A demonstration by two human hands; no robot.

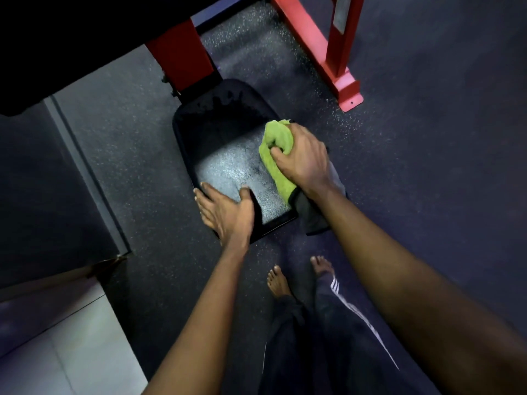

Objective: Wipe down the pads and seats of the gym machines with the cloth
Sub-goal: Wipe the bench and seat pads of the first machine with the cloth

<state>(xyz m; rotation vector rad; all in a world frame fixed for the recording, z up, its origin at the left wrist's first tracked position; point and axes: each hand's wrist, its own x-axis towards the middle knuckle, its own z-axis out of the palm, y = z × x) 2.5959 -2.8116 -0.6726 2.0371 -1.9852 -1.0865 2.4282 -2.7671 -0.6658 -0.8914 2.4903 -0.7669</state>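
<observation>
The black padded seat [228,166] of a gym machine sits low, just ahead of the person's bare feet [278,283], fixed to a red post [182,61] at its twelve o'clock end. Another red frame [328,52] stands on the speckled rubber floor [427,138] off toward two o'clock.

The green cloth [275,138] lies on the seat's edge at about three o'clock, bunched under the right hand [302,161], whose fingers and thumb are clenched round the wad and press it to the pad. The left hand [225,212] is released and flat on the seat's corner at about seven o'clock, fingers straight along the edge and thumb on top, bracing it.

The cloth looks soft, light and limp, so it is best held as it is, gathered into a thick wad in the palm, letting a broad fold drag across the pad. The seat cover looks like smooth vinyl over firm padding; it shines toward the near end and carries dark blotches at twelve o'clock, perhaps damp, so it may be slippery. The far half probably remains to be wiped.
</observation>
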